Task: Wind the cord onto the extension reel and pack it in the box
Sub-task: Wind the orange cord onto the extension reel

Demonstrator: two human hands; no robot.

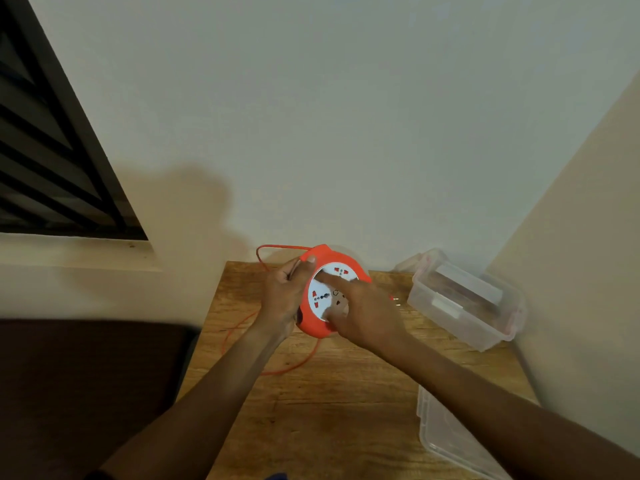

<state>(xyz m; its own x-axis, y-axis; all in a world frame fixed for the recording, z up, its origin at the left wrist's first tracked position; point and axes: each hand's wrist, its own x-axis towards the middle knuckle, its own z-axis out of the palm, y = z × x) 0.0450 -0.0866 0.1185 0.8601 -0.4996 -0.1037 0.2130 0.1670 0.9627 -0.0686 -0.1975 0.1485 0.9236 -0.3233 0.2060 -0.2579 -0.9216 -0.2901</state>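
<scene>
An orange extension reel (313, 329) with a white socket face is held above the wooden table (346, 393). My left hand (282, 296) grips its left rim, thumb on the top edge. My right hand (367, 315) rests on the white face, with the index finger stretched across it and the thumb pressed near the centre. The thin orange cord (294, 365) hangs from the reel's underside and loops over the table; another loop rises behind the reel at the wall. A clear plastic box (464, 303) stands open at the back right.
A clear plastic lid (446, 434) lies at the table's right front edge. The table sits in a corner, with walls behind and to the right. A dark seat or surface (86, 393) lies to the left, below a louvred window (52, 150).
</scene>
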